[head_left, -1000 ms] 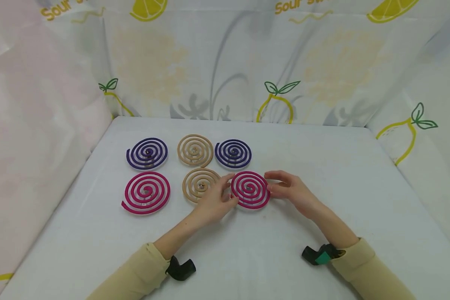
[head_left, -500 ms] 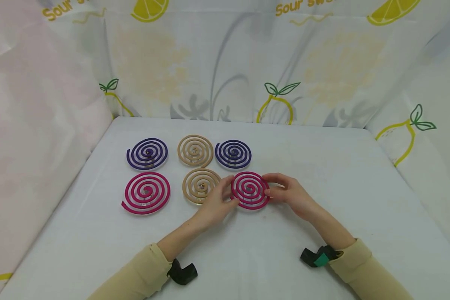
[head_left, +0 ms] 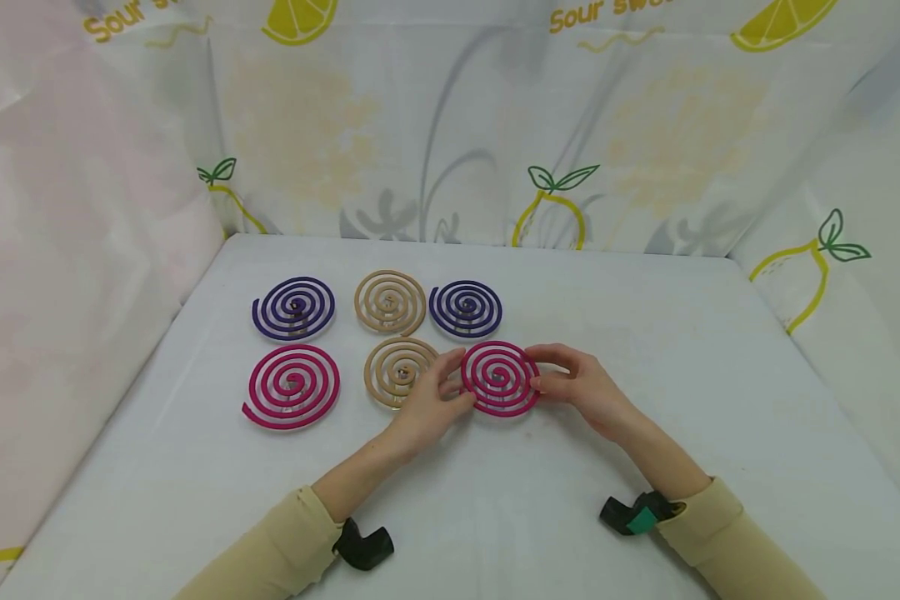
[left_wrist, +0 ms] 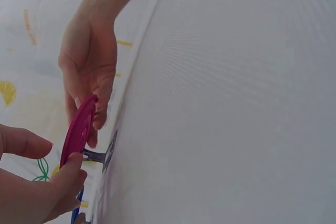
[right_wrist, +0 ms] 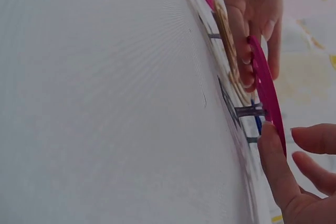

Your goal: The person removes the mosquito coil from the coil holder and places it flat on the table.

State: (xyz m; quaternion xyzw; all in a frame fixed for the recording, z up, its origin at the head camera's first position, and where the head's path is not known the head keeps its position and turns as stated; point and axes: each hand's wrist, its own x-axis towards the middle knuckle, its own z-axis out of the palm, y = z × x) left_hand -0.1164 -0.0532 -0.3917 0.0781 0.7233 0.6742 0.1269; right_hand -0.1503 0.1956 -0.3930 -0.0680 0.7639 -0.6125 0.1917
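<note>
1. Pink coil [head_left: 499, 373]: raised above the table [head_left: 495, 508], at the front right of the group, with a hand at either side.
2. The left hand [head_left: 426, 410] has a partly closed grip on the coil's left edge, fingers bent in and thumb low on the rim.
3. The right hand [head_left: 591, 392] has the opposite edge, its grip narrowed about the rim, thumb lapping over it.
4. Seen side-on, a dark stand [right_wrist: 250, 110] rises beneath this coil; I can't tell whether the coil's weight is on it.
5. The front tan coil [head_left: 403, 367] is just beside, partly behind the left hand; the rear tan coil [head_left: 389, 302] lies beyond.
6. The right purple coil [head_left: 467, 305] is behind the held one; the left purple coil [head_left: 296, 305] and other pink coil [head_left: 294, 379] form the left column.
</note>
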